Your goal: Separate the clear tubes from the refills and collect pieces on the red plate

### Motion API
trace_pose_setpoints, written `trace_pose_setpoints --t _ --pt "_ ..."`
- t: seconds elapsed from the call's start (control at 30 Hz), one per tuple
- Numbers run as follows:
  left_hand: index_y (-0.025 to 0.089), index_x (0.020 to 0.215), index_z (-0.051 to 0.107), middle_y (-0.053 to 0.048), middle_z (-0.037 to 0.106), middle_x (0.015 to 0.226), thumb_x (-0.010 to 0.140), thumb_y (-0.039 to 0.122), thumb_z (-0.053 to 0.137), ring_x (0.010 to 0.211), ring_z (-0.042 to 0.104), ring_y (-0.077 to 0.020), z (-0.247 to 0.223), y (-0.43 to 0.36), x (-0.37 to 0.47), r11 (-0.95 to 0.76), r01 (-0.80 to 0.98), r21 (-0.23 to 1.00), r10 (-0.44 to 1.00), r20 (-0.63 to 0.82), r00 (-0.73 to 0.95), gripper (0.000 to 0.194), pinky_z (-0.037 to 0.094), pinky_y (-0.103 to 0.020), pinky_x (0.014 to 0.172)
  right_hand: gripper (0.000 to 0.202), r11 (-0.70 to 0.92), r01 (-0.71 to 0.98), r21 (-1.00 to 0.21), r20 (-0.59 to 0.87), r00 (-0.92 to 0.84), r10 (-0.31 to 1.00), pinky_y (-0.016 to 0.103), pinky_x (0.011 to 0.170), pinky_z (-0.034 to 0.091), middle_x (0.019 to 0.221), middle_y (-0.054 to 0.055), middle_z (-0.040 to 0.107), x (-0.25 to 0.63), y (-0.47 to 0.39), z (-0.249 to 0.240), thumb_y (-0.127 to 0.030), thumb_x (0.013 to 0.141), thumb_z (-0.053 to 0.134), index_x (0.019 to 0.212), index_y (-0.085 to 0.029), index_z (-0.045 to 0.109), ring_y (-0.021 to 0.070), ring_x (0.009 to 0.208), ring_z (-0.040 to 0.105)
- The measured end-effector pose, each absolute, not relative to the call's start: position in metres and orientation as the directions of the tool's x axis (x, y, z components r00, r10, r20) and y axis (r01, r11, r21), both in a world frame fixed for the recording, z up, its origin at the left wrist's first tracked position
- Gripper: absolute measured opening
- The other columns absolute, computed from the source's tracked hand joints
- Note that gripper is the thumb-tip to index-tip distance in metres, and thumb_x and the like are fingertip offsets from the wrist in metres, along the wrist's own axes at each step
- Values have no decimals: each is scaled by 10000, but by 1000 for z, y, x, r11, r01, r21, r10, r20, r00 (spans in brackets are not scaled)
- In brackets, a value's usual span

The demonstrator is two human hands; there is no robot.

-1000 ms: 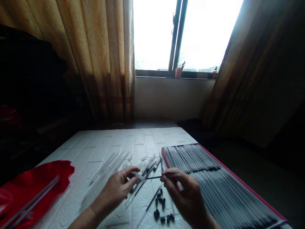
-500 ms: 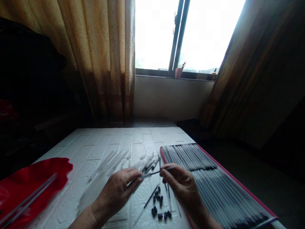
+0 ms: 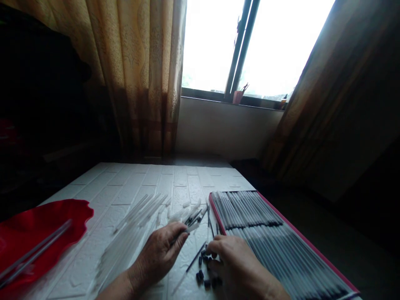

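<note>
The black caps (image 3: 200, 275) lie left of the box (image 3: 216, 212). My right hand (image 3: 242, 262) is bent over them; I can't tell if it grips one. I think I'm picking a cap, which needs a light pinch. Farther left of the box, my left hand (image 3: 160, 248) pinches a clear piece (image 3: 193, 227).

Left hand (image 3: 161, 248): bare, rounded back, fine creases toward the wrist. Right hand (image 3: 234, 258): bare, broad back, smoother-looking (dim light and slight blur mask finer detail). Left forearm (image 3: 117, 286) and right forearm (image 3: 270, 289): both bare along the visible length, tapering toward the wrists.
</note>
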State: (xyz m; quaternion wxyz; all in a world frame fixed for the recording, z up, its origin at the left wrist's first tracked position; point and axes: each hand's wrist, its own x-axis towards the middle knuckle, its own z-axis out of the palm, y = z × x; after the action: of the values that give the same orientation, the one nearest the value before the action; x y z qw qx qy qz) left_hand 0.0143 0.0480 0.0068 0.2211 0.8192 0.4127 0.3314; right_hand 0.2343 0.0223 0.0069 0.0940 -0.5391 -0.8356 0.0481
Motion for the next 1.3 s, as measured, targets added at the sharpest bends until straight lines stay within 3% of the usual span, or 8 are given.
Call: trace_pose_setpoints --t 0.23,0.37,0.5,0.6,0.8,0.97,1.1,1.3 --pt "214 917 620 -18 688 824 933 325 419 765 649 -154 -2 44 17 -578 528 622 808 348 474 229 457 -204 692 138 363 911 -194 119 -346 931 219 501 300 637 20 696 229 26 7 -147 750 585 646 -215 647 165 570 633" --pt "214 949 622 -18 698 845 933 324 421 783 661 -157 -3 43 17 -575 530 623 810 341 477 229 466 -207 705 155 352 811 -468 209 -285 935 203 514 356 615 -6 666 229 27 12 -172 830 491 787 -212 635 137 548 607" --pt "216 952 619 -15 700 846 935 308 424 776 668 -152 -5 43 16 -593 519 615 798 364 480 216 476 -201 695 182 289 482 -827 212 -208 955 208 530 436 686 9 679 227 31 15 -206 809 482 855 -184 657 116 545 590" --pt "217 975 614 -19 707 873 939 292 428 796 678 -152 -9 43 16 -619 510 597 782 412 467 204 488 -198 711 211 218 259 -941 175 -177 969 235 560 478 758 46 698 226 34 14 -289 804 518 886 -159 661 122 577 605" --pt "216 988 595 -26 711 864 941 296 431 769 693 -156 -24 46 16 -706 474 527 708 557 435 189 511 -198 676 236 103 158 -982 73 -186 980 179 434 372 825 47 679 223 35 14 -400 861 525 952 -183 515 135 614 629" --pt "238 1008 580 -3 700 855 943 275 442 760 685 -139 -28 46 15 -711 464 529 703 548 453 157 512 -192 696 218 180 135 -974 153 -188 970 210 539 441 766 -5 592 221 37 7 -399 848 579 860 -188 526 109 626 560" --pt "236 1010 580 -4 701 865 945 287 435 771 687 -144 -28 46 15 -702 466 538 712 528 463 167 517 -197 695 208 151 69 -986 137 -179 974 189 495 402 723 -31 541 219 39 6 -376 807 626 840 -187 545 81 564 474" --pt "234 1016 583 -9 703 872 952 293 417 780 691 -150 -26 47 15 -699 474 535 715 504 484 188 519 -207 694 131 155 81 -985 135 -212 968 214 562 442 720 -23 548 214 35 11 -289 798 604 820 -174 546 101 614 508"
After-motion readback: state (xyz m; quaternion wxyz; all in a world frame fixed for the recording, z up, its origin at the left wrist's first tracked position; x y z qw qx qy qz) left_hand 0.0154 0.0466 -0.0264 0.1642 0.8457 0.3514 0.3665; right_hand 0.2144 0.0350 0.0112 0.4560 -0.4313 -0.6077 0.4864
